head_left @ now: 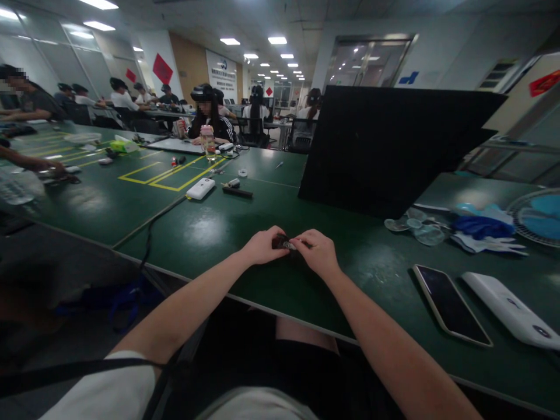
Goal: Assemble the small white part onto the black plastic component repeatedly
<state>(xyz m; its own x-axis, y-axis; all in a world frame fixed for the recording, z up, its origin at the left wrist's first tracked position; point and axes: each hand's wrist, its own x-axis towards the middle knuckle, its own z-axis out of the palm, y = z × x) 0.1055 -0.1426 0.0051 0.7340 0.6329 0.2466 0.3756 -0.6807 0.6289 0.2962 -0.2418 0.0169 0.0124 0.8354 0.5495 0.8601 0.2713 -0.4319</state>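
Note:
Just above the near edge of the green table (192, 256), my two hands meet in front of me. Between their fingertips is a small dark object (286, 244) with a pale, shiny part; its exact kind is too small and covered to make out. My left hand (264, 246) is closed, thumb and fingers pinching the left side of it. From the other side, the thumb and forefinger of my right hand (318, 249) pinch its right end.
A large black panel (385, 146) stands at the back right. To the right lie a phone (450, 303), a white power bank (510, 306), fan blades (420, 226), and blue and white gloves (483, 227). Ahead are another white power bank (201, 188) and a black bar (237, 192). Several people sit beyond.

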